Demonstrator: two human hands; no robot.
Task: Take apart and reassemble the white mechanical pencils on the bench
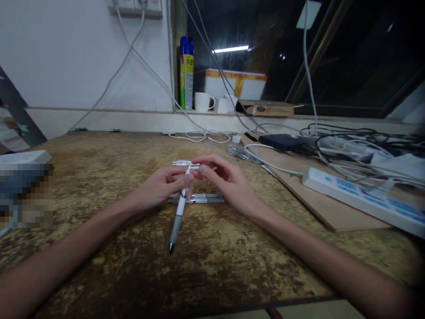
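Observation:
A white pen with a grey grip (179, 212) slants above the table, its dark tip pointing down and toward me. My left hand (166, 182) is closed on its upper part, thumb and fingers pinching the barrel. At the pen's top end, the thumb and fingertips of my right hand (229, 177) are pinched together; the exact contact is partly hidden. Just beyond the fingers shows a silvery-white pen-like piece (179, 163), lying crosswise. Under and between the hands, white and grey pens (206, 200) lie side by side on the worn wooden table (139, 266).
At the right, a white power strip (361, 199) rests by a thin board (318, 208) and tangled cables (352, 137). A crumpled clear plastic piece (242, 153) lies behind my right hand. The sill holds a spray can (187, 75), a white mug (203, 102) and a cardboard box (268, 109).

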